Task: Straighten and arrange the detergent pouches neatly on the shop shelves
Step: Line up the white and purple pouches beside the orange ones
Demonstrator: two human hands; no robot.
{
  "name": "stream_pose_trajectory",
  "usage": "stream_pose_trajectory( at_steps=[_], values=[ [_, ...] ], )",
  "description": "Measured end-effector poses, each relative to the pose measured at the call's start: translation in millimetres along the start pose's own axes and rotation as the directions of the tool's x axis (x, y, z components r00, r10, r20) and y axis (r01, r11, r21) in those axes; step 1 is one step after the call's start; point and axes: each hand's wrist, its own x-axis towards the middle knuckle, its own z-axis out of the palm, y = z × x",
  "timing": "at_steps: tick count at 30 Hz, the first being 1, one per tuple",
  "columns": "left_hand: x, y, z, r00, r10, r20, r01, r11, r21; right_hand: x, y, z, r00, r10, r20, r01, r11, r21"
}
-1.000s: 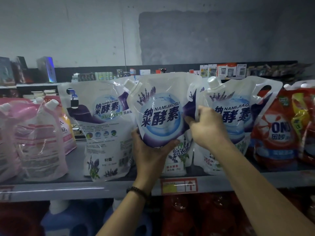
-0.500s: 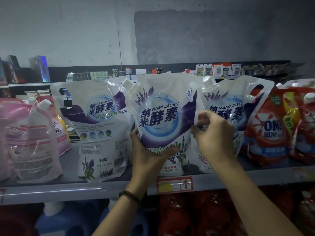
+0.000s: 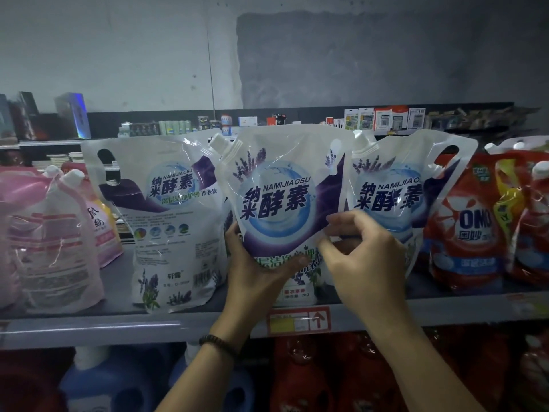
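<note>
head view: three white and purple detergent pouches stand in a row on the grey shelf [image 3: 89, 325], about midway along its front edge. the middle pouch [image 3: 279, 191] is the one in hand. it faces forward with its printed label showing, its spout at the upper left, and it overlaps the pouch on each side. its bottom is hidden behind the hands, so whether it rests on the shelf cannot be told.

the left hand [image 3: 255, 272] grips the lower left of the middle pouch, thumb laid across the front and fingers tucked behind the left edge. a dark bracelet [image 3: 218, 343] sits on that wrist. the right hand [image 3: 365, 260] has its fingers curled, and forefinger and thumb pinch the pouch's lower right edge.

the left pouch [image 3: 166, 227] stands just beside it, back panel facing out and handle hole at the upper left. the right pouch [image 3: 395, 197] faces forward, partly covered by the middle one and the right hand.

toward the shelf's right end stand red omo pouches [image 3: 469, 233], touching the right pouch. toward the left end are pink pouches [image 3: 50, 242], apart from the left pouch. a red price tag [image 3: 298, 321] is fixed to the shelf's front edge below the hands. under the shelf, blue bottles [image 3: 118, 382] and red bottles [image 3: 312, 379] show dimly.
</note>
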Motion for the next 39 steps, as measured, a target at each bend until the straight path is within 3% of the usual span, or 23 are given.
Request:
stream_pose_trajectory(
  at_steps=[5, 8, 15, 21, 23, 26, 29, 32, 36, 39],
  values=[
    [-1.1, 7.2, -14.1, 0.996, 0.013, 0.084, -0.015, 0.999, 0.030, -13.2, -5.3, 10.9, 0.992, 0.049, 0.118, -0.068, 0.986, 0.155],
    [-6.6, 12.0, -30.8, 0.995, -0.022, 0.095, 0.007, 0.989, 0.150, -22.1, -11.3, 19.9, 0.983, 0.041, 0.178, -0.075, 0.980, 0.185],
    [-14.5, 23.8, -90.0, 0.989, 0.100, -0.105, -0.056, 0.933, 0.356, -43.0, -37.5, 54.8, 0.961, 0.017, 0.276, -0.090, 0.963, 0.256],
    [-8.0, 29.5, -142.1, 0.913, 0.330, -0.240, -0.187, 0.861, 0.472, -61.0, -64.6, 94.1, 0.956, 0.028, 0.291, -0.101, 0.966, 0.239],
    [-2.6, 22.5, -159.1, 0.896, 0.345, -0.279, -0.174, 0.851, 0.495, -65.8, -73.6, 107.1, 0.956, 0.021, 0.294, -0.086, 0.973, 0.212],
    [5.2, 7.2, -182.0, 0.943, 0.208, -0.259, -0.085, 0.905, 0.416, -73.1, -84.7, 123.9, 0.956, 0.018, 0.293, -0.071, 0.983, 0.170],
    [14.9, -6.7, -199.6, 0.988, 0.040, -0.147, 0.017, 0.930, 0.366, -79.7, -96.9, 140.9, 0.959, 0.025, 0.281, -0.059, 0.992, 0.111],
    [29.1, -14.1, -212.2, 0.989, -0.149, 0.001, 0.141, 0.943, 0.301, -84.4, -108.9, 158.0, 0.971, 0.042, 0.237, -0.058, 0.997, 0.060],
    [44.4, -10.6, -215.8, 0.962, -0.214, 0.170, 0.187, 0.969, 0.161, -90.0, -122.5, 176.7, 0.965, 0.116, 0.236, -0.123, 0.992, 0.013],
    [55.1, -17.2, -212.5, 0.951, -0.219, 0.218, 0.218, 0.975, 0.031, -93.7, -130.9, 182.5, 0.959, 0.143, 0.246, -0.138, 0.990, -0.037]
  ],
)
